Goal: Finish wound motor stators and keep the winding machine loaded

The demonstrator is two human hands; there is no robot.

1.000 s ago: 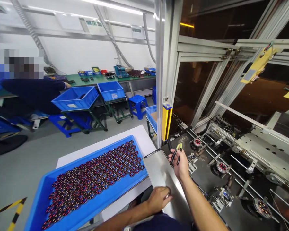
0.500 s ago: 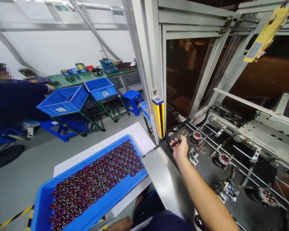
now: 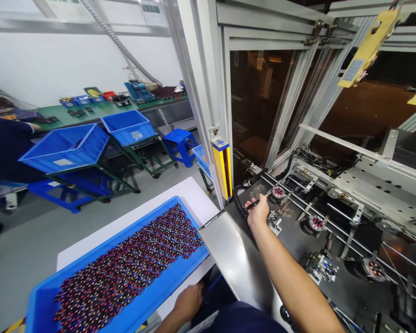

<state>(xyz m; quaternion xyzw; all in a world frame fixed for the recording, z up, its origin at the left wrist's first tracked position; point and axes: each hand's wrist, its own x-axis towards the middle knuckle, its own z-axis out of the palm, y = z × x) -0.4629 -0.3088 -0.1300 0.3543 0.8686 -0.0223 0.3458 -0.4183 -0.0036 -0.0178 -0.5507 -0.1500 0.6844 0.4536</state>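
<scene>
In the head view my right hand is closed round a slim black pen-like tool with a yellow-green end. It is over the dark machine bed, beside a round copper-wound part in a holder. My left hand hangs low by the near edge of the blue tray, its fingers turned away and mostly hidden. Rows of small round dark parts with red, blue and copper colours fill much of that tray. A bare metal plate lies between tray and machine.
More round parts sit in holders along metal rails. An aluminium frame post with a yellow sensor bar stands at the machine's corner. Blue crates, a blue stool and a co-worker's dark sleeve are on the left.
The view has shifted slightly, so the background slides left. My left hand has come more into view beside the tray. My right hand still holds the black tool near the same holder.
</scene>
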